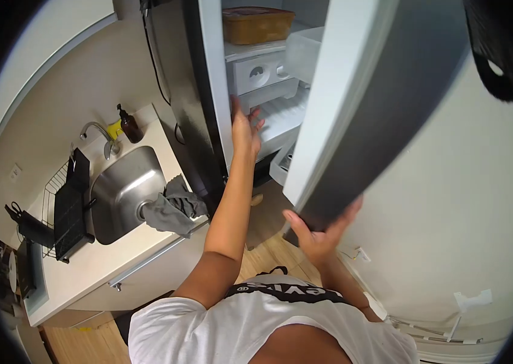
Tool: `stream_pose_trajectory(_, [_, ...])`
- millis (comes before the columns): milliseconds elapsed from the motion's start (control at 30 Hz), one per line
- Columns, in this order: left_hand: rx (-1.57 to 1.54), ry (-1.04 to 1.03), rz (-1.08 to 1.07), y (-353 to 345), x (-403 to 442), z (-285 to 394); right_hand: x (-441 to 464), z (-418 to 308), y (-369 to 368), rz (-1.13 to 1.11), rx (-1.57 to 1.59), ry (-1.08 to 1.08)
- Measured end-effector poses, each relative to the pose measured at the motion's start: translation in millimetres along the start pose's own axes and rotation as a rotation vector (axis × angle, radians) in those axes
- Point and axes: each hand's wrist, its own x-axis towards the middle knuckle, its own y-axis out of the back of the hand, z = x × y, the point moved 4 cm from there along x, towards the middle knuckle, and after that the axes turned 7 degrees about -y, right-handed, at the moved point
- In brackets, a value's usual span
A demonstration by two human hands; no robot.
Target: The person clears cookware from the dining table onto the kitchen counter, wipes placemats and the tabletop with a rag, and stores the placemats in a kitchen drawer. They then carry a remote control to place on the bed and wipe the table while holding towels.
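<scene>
Refrigerator door [390,112], dark outside, white within, stands open above the right hand [323,238] clasping its lower end. The left hand [245,132], fingers parted, reaches toward white shelving [278,118].

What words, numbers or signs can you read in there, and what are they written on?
"LEVI'S ®", on the black band of the white shirt; it shows upside down here.
Any marks on the white panel inside the fridge: too small to read.
Any print on the lidded tub or the brown pump bottle: too small or blurred to read.
I can read no numbers.
</scene>
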Motion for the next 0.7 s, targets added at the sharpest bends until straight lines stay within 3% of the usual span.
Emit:
stream_pose_trajectory(67, [0.299, 0.176, 0.009, 18, -8, -4, 17, -14, -23, -0.009, -0.052, 0.161])
stream_pose_trajectory(100, [0.308, 0.226, -0.195, 15, -27, 10, 20, -14, -31, -0.016, -0.047, 0.169])
stream_pose_trajectory(233, [0.621, -0.138, -0.398, 31, -106, 82, 23, -10, -63, -0.015, -0.031, 0.178])
stream_pose_trajectory(267, [0.619, -0.139, -0.391, 32, -122, 96, 25, -11, -71, -0.022, -0.029, 0.18])
stream_pose_trajectory(333, [0.735, -0.366, -0.294, 36, -144, 127, 28, -11, -85, -0.008, -0.047, 0.183])
stream_pose_trajectory(433, [0.723, -0.45, -0.189, 51, -148, 142, 33, -9, -106, 0.003, -0.029, 0.196])
stream_pose_trajectory(700, [0.65, -0.412, -0.134, 75, -137, 152, 39, -5, -137, 0.086, -0.09, 0.228])
